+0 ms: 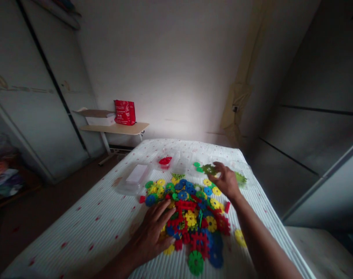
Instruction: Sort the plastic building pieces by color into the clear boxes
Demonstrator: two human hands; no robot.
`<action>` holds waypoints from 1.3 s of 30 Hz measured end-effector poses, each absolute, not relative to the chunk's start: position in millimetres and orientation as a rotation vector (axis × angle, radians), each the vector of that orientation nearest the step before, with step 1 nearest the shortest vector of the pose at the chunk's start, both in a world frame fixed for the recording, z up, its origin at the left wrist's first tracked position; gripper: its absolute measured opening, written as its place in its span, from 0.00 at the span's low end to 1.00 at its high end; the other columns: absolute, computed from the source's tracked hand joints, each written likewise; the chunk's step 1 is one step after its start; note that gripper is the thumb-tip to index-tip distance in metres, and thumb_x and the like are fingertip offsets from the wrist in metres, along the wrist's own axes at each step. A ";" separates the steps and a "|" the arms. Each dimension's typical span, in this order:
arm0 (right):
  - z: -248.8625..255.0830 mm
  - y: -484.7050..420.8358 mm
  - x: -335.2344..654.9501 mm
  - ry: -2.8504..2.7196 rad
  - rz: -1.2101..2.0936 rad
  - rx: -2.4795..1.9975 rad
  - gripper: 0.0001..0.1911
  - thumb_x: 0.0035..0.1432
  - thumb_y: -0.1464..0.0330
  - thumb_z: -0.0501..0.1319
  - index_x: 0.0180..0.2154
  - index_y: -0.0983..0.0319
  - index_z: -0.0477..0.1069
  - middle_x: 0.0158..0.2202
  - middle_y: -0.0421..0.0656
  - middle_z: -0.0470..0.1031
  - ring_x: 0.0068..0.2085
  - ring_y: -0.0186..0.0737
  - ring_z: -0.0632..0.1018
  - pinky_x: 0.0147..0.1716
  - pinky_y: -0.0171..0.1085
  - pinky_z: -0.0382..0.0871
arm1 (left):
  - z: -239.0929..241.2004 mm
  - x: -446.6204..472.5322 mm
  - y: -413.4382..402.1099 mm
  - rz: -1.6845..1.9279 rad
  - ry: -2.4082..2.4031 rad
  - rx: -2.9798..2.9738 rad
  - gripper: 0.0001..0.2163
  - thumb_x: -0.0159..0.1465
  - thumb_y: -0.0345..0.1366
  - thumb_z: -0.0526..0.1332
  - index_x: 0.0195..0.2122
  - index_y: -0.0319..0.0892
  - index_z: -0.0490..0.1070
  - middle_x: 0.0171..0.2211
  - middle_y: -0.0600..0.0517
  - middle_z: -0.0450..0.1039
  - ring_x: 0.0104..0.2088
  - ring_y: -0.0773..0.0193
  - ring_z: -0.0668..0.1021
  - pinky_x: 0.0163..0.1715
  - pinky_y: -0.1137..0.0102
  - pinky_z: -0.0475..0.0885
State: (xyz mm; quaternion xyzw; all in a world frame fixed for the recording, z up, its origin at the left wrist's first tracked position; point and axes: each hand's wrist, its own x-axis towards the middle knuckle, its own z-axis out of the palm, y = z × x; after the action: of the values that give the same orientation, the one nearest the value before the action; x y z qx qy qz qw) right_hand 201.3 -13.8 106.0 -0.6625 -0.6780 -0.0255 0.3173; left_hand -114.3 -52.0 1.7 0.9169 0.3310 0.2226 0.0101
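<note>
My left hand (153, 228) lies at the near left side of a loose pile of plastic building pieces, its fingers stretched out and touching the edge. Round notched discs in yellow (190, 218), blue (182, 195) and green (195, 262) make up much of the pile, mixed with red grid-shaped pieces (200, 244). Beyond the pile, my right hand (227, 181) pinches an olive-green notched piece (209, 169) between thumb and fingers. Green discs (198, 167) sit in a clear container just left of that piece.
The bed (100, 221) has a white striped, red-spotted cover. Clear containers stand behind the pile: one holds red pieces (165, 161), one a white block (137, 173), another green pieces (240, 178). A side table (126, 128) bears a red bag (125, 112) and a box (100, 119).
</note>
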 end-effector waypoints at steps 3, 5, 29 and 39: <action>110.7 -17.2 258.3 -1.544 -0.194 -1.857 0.24 0.52 0.58 0.58 0.49 0.62 0.67 0.38 0.48 0.78 0.37 0.45 0.77 0.36 0.40 0.68 | -1.4 -114.6 -50.6 0.735 1.013 2.864 0.32 0.61 0.49 0.56 0.64 0.49 0.48 0.65 0.47 0.48 0.62 0.48 0.58 0.58 0.54 0.62; 110.0 -18.1 289.1 -1.431 -0.274 -1.981 0.26 0.49 0.57 0.59 0.49 0.61 0.67 0.39 0.48 0.78 0.39 0.48 0.77 0.35 0.40 0.67 | -3.2 -114.4 -49.7 0.763 1.004 2.864 0.32 0.61 0.49 0.57 0.64 0.49 0.48 0.65 0.47 0.48 0.62 0.48 0.58 0.58 0.54 0.61; 96.0 -28.1 298.6 -1.645 -0.617 -1.854 0.17 0.58 0.64 0.50 0.33 0.64 0.75 0.34 0.50 0.79 0.34 0.45 0.76 0.38 0.40 0.62 | 6.2 -112.5 -54.6 0.685 1.025 2.802 0.32 0.60 0.50 0.57 0.64 0.49 0.50 0.65 0.47 0.48 0.62 0.47 0.58 0.58 0.53 0.61; 31.3 -53.7 245.3 -2.074 -0.440 -1.525 0.15 0.62 0.68 0.49 0.30 0.61 0.73 0.28 0.46 0.75 0.31 0.41 0.73 0.32 0.37 0.64 | 9.9 -112.4 -55.2 0.690 0.990 2.808 0.34 0.62 0.50 0.54 0.66 0.48 0.40 0.66 0.45 0.47 0.63 0.48 0.57 0.59 0.52 0.59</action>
State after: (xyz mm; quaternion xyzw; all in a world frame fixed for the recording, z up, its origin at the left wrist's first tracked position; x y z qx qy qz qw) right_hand 245.3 -53.7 31.3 -0.5635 -0.7665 -0.1626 0.2618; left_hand -112.4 -55.2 9.9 0.9179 0.3236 0.2255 0.0429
